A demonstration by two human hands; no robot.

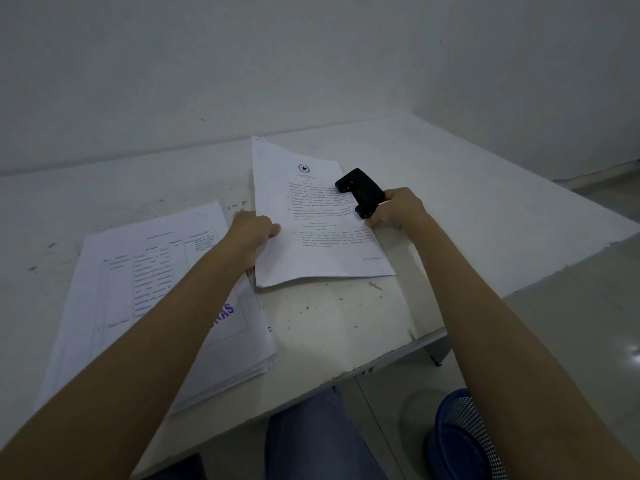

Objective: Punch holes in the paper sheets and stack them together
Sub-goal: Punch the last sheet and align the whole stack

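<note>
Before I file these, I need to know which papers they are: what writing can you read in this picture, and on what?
"NAS": large purple letters on the top sheet of the left stack, partly hidden by the left arm.
Table text on that sheet: too blurred to read.
Held sheet: star emblem, paragraphs too small to read.
Black hole punch: no visible label.

Bare office: desk, printed documents

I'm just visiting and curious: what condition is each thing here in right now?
Sheets: partly lifted, gripped at their left edge, right edge in the punch.
Hole punch: black, sitting on the sheets' right edge.
Left hand: pinching the sheets.
Right hand: gripping the punch.
Paper stack: lying flat on the table.
Blue basket: on the floor.
</note>
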